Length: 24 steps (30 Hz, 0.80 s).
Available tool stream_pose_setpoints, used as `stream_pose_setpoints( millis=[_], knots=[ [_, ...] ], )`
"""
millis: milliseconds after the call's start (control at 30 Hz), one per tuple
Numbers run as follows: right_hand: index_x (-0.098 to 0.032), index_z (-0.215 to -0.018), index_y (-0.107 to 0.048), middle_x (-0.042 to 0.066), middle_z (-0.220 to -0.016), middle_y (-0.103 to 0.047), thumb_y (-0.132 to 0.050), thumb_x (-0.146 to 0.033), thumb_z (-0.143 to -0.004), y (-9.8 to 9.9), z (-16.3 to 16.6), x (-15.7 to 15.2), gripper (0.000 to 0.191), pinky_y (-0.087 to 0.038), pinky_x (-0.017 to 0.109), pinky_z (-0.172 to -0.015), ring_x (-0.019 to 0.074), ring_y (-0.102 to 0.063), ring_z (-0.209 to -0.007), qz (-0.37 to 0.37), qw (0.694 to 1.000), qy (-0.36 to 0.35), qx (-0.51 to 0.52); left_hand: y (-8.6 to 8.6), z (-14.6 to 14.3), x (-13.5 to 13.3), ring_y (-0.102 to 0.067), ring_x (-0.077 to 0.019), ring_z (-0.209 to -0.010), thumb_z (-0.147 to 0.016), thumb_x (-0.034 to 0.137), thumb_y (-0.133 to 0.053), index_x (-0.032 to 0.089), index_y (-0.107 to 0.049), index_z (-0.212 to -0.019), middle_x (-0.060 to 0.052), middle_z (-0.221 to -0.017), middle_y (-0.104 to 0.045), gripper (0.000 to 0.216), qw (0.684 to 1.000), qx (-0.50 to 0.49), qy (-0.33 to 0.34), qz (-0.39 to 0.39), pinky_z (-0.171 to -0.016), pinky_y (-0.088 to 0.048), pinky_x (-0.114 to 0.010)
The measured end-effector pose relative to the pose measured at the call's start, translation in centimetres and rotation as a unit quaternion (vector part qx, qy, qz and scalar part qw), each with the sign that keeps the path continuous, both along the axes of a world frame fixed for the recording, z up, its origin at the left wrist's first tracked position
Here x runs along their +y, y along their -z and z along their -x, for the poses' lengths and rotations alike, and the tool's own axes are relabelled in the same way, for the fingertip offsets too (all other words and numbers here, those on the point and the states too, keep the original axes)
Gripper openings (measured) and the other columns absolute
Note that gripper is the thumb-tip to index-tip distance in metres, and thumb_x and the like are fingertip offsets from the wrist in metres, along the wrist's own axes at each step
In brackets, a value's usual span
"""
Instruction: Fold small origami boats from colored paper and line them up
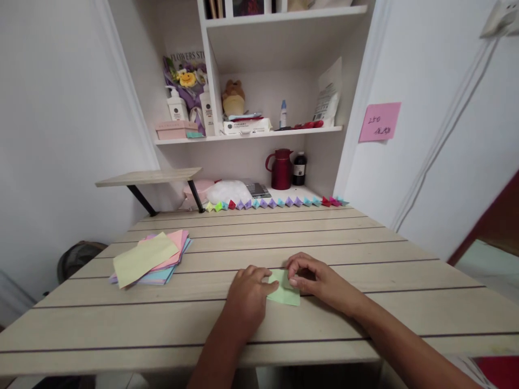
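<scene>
A small light-green sheet of paper (287, 296) lies on the table near its front, between my two hands. My left hand (250, 292) rests at the paper's left side, its thumb pressed on top and holding it down. Over the upper right part of the sheet, my right hand (310, 278) is closed, thumb and index finger pinching the paper's edge. The far edge seems slightly raised, but the fingers partly cover it.
Left of my hands lies a loose pile of coloured paper sheets (148, 256), pale yellow on top. Small folded paper pieces (271, 203) line the table's back edge. Behind them stand a red jug (281, 170) and a dark bottle (299, 168). A small raised shelf (150, 176) stands back left.
</scene>
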State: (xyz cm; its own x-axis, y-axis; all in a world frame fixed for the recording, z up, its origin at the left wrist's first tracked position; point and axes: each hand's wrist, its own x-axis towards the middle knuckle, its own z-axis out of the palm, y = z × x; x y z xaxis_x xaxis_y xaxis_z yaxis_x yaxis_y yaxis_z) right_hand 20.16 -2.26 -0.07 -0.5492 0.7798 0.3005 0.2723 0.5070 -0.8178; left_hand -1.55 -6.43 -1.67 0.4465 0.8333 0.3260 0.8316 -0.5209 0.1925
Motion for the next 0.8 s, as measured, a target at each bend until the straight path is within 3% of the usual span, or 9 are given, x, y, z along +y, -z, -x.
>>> stream_pose_setpoints(
  millis=[133,333,433,500,667,800],
  knots=[
    [-0.022,-0.082,-0.063,0.005,-0.107,-0.061,-0.064,-0.029,-0.081,0.2,0.1,0.1,0.007,-0.044,0.033,-0.083,0.0215,-0.057,-0.098,-0.004,1.0,0.002,-0.016,0.0,0.0,0.0,-0.053,-0.0227,-0.107,-0.087,0.01,-0.048,0.037,-0.067,-0.113,-0.002,-0.12,-0.065,0.042,1.0,-0.003,-0.002,0.005,-0.088,-0.04,-0.041],
    [-0.022,-0.073,-0.058,0.002,-0.081,-0.06,-0.057,-0.029,-0.082,1.7,1.4,1.7,0.012,-0.045,0.031,-0.071,0.019,-0.058,-0.077,-0.059,0.986,0.108,-0.113,0.2,0.1,-0.1,-0.053,-0.0219,-0.108,-0.086,0.008,-0.049,0.039,-0.067,-0.112,-0.001,-0.12,-0.064,0.045,0.999,-0.035,0.002,0.009,-0.088,-0.04,-0.04],
    [-0.022,-0.08,-0.059,0.001,-0.083,-0.059,-0.061,-0.026,-0.077,2.0,1.7,2.4,0.006,-0.045,0.03,-0.068,0.0178,-0.057,-0.074,-0.06,0.981,0.124,-0.138,0.2,0.0,-0.1,-0.053,-0.0211,-0.107,-0.084,0.006,-0.049,0.039,-0.067,-0.112,-0.001,-0.119,-0.064,0.048,0.999,-0.053,0.001,0.0,-0.088,-0.04,-0.038],
    [-0.023,-0.087,-0.059,0.001,-0.086,-0.059,-0.063,-0.025,-0.074,2.0,1.8,2.5,0.014,-0.044,0.03,-0.069,0.0171,-0.056,-0.074,-0.064,0.977,0.133,-0.154,0.1,-0.1,-0.2,-0.054,-0.0205,-0.107,-0.085,0.005,-0.046,0.038,-0.066,-0.116,-0.002,-0.121,-0.063,0.049,0.998,-0.054,-0.003,-0.011,-0.089,-0.04,-0.038],
    [-0.024,-0.084,-0.059,0.0,-0.085,-0.058,-0.063,-0.026,-0.074,1.8,1.8,2.2,0.011,-0.041,0.029,-0.068,0.0162,-0.055,-0.07,-0.07,0.969,0.151,-0.181,0.1,0.0,-1.0,-0.055,-0.0234,-0.108,-0.089,0.014,-0.05,0.034,-0.065,-0.116,-0.003,-0.125,-0.064,0.037,1.0,-0.011,0.01,-0.014,-0.092,-0.037,-0.043],
    [-0.024,-0.082,-0.059,0.0,-0.084,-0.058,-0.062,-0.027,-0.075,1.4,1.9,1.9,0.008,-0.039,0.029,-0.067,0.0164,-0.056,-0.071,-0.073,0.966,0.16,-0.19,0.4,0.9,-2.3,-0.054,-0.0264,-0.115,-0.085,0.011,-0.052,0.029,-0.064,-0.117,-0.003,-0.129,-0.062,0.039,1.0,-0.014,0.017,0.002,-0.096,-0.034,-0.049]
  ],
)
